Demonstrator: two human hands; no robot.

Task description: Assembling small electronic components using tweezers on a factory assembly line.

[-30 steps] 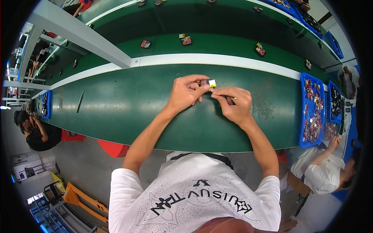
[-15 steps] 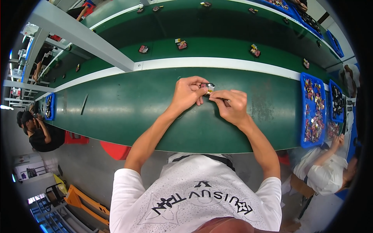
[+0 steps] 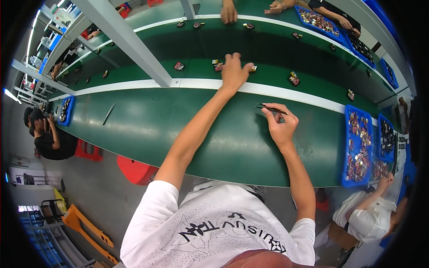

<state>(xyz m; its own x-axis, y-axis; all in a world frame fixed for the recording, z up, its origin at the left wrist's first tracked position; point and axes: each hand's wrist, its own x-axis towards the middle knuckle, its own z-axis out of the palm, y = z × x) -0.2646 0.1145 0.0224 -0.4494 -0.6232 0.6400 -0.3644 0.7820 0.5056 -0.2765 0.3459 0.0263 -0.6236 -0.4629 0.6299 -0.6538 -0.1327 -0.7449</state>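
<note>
- The green tabletop (image 3: 187, 138) runs across in front of the person, its middle left bare between the two ends, presumably so that both forearms can work freely over it.
- Past its far edge and a white rail (image 3: 290, 94) lies another green surface (image 3: 272, 67); the rail likely marks off the two.
- At the tabletop's right end stands a large blue tray (image 3: 356, 182) of small mixed-colour pieces, with a smaller blue tray (image 3: 387, 158) of black pieces beside it. Their raised rims seem meant to stop loose pieces spreading. A third tray (image 3: 64, 123) sits near the left end.
- The left hand (image 3: 235, 73) reaches over the far edge and rail, palm down, fingers and thumb spread wide. No grip shows, though I cannot tell whether anything lies under the palm.
- The right hand (image 3: 282, 127) is above the tabletop near its far edge, fingertips pinched on black tweezers (image 3: 276, 110). Holding them well back probably leaves the tips, slightly parted and pointing left, unobstructed.
- A slender strip (image 3: 108, 113) lies alone toward the tabletop's left end, apparently out of the way.
- Just beyond the rail, a red-and-yellow piece (image 3: 218, 66) lies left of the left hand; a pale-yellow piece (image 3: 253, 69) shows by its thumb, contact unclear.
</note>
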